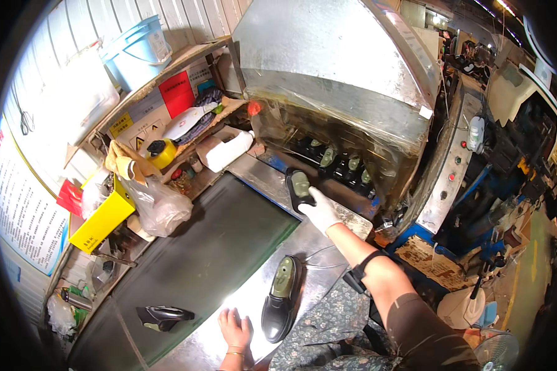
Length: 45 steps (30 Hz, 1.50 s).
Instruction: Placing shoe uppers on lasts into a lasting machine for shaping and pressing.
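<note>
The right hand (320, 213), gloved in white, has its grip closed around the lower end of the held shoe (298, 183), a black one with a green insert. At six o'clock from it, the second shoe (281, 299) rests sole-down on the metal surface (199, 342). The left hand (235, 329) lies at its eight o'clock, grip spread, apparently touching the metal, though glare blurs this. At nine o'clock from that hand, the third shoe (162, 315) lies tipped on the dark belt (220, 226).
</note>
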Tool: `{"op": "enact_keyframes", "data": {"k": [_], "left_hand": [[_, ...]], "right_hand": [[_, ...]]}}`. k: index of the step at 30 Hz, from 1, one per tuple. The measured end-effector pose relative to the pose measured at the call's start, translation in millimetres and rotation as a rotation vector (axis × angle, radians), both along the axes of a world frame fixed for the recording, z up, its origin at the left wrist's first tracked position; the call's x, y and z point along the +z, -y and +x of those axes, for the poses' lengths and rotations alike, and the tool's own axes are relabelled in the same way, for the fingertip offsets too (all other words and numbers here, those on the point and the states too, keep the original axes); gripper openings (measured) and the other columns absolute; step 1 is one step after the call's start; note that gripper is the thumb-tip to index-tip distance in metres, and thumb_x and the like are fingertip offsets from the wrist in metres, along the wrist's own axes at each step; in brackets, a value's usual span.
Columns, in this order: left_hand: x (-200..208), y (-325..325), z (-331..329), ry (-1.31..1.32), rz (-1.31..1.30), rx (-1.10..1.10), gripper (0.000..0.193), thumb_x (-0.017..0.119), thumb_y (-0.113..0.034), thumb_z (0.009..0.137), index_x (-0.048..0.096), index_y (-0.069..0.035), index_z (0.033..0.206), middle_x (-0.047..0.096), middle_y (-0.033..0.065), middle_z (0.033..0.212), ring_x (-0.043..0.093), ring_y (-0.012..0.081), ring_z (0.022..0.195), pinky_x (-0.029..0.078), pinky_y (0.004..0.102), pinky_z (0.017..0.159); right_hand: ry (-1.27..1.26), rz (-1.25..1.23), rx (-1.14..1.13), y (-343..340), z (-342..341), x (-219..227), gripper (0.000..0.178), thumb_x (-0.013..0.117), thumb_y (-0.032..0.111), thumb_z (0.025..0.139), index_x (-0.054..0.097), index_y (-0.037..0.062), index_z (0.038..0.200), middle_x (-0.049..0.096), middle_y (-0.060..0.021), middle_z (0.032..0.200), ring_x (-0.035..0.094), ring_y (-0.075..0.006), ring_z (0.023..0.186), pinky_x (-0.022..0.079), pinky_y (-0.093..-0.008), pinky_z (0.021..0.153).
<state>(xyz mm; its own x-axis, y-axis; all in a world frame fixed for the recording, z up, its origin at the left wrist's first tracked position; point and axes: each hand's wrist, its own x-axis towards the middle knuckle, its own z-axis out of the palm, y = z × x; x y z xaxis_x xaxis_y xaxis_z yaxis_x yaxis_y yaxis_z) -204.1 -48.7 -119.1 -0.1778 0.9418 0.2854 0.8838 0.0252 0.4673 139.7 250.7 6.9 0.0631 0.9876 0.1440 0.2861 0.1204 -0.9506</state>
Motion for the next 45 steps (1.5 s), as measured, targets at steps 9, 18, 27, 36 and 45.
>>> {"op": "enact_keyframes", "data": {"k": [9,18,27,36,45], "left_hand": [[56.3,-32.7,88.1,0.428,-0.091,-0.193,0.081,0.081,-0.037,0.082,0.046,0.003,0.143,0.064,0.0248,0.128,0.063,0.0367,0.116,0.049,0.0440,0.099],[121.2,-59.3,172.1,1.573,-0.424,-0.170,0.080,0.074,-0.019,0.089,0.026,0.001,0.151,0.058,0.0175,0.124,0.063,0.0294,0.103,0.054,0.0456,0.091],[150.8,-5.3,228.9,0.833,-0.543,-1.141,0.063,0.074,-0.007,0.090,0.047,0.002,0.145,0.063,0.0153,0.134,0.055,0.0254,0.131,0.037,0.0373,0.114],[81.5,24.0,172.5,1.096,-0.771,-0.558,0.041,0.068,-0.017,0.097,0.059,0.001,0.133,0.070,0.0144,0.119,0.066,0.0217,0.104,0.054,0.0324,0.087],[113.3,19.1,212.7,1.058,-0.653,-0.543,0.032,0.067,-0.011,0.098,0.063,0.000,0.127,0.071,0.0048,0.107,0.064,0.0124,0.094,0.052,0.0249,0.082]], "right_hand": [[-0.010,-0.092,0.300,214.9,29.4,-34.8,0.030,0.066,0.022,0.094,0.071,0.0010,0.115,0.073,-0.0148,0.115,0.069,-0.0206,0.107,0.053,-0.0340,0.095],[-0.603,-0.445,0.340,311.9,31.1,-0.2,0.102,0.075,0.020,0.090,0.003,0.0057,0.161,0.020,-0.0211,0.164,0.042,-0.0287,0.141,0.042,-0.0364,0.109],[-1.111,-0.064,-0.089,368.6,201.4,120.6,0.093,0.067,-0.001,0.076,0.025,0.0056,0.159,0.052,-0.0146,0.144,0.059,-0.0222,0.120,0.048,-0.0321,0.101],[0.552,0.069,-1.051,369.9,456.2,191.0,0.085,0.078,0.013,0.064,0.050,0.0089,0.145,0.056,-0.0130,0.141,0.059,-0.0355,0.119,0.048,-0.0405,0.103],[1.124,-0.644,-1.013,344.5,490.8,229.4,0.076,0.072,0.022,0.070,0.053,0.0283,0.143,0.053,-0.0038,0.142,0.055,-0.0418,0.120,0.048,-0.0484,0.104]]}}
